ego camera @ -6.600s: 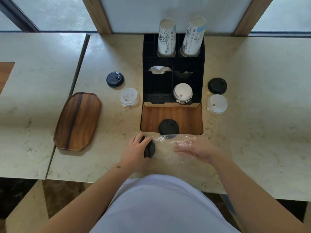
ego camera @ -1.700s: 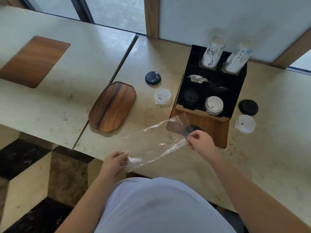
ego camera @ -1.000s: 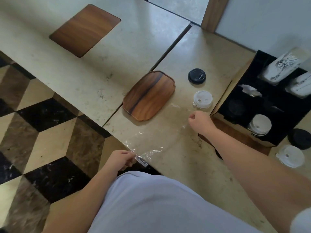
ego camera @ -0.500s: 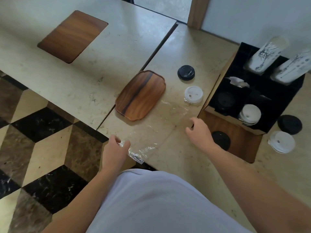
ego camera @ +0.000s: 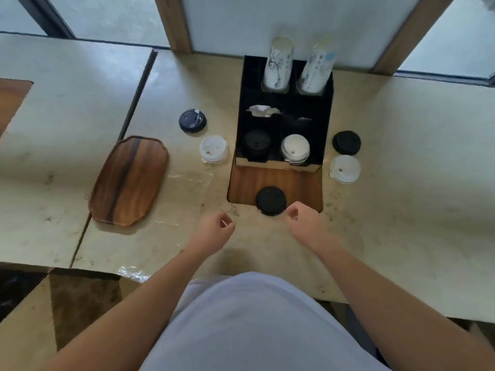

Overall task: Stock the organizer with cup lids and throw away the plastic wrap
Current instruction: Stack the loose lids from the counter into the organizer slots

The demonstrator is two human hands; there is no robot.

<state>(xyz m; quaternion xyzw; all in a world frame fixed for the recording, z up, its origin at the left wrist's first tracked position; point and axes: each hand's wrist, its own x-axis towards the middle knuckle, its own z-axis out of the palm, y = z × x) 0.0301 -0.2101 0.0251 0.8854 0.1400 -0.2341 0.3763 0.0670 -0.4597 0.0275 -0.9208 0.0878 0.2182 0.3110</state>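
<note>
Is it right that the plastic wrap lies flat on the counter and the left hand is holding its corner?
No. In the head view the plastic wrap lies flat on the counter, but the left hand holds nothing; it hovers loosely curled beside it.

Glossy clear plastic wrap [ego camera: 171,207]; polished wood tray [ego camera: 128,180]; matt black organizer [ego camera: 328,121].

I count three loose black lids [ego camera: 192,121] [ego camera: 346,142] [ego camera: 271,200] and two loose white lids [ego camera: 213,149] [ego camera: 345,168], one black stack [ego camera: 256,144] and one white stack [ego camera: 295,149] in the organizer [ego camera: 328,108], two cup stacks [ego camera: 277,66] [ego camera: 316,69], one wooden tray [ego camera: 128,180], one plastic wrap [ego camera: 179,199].
</note>
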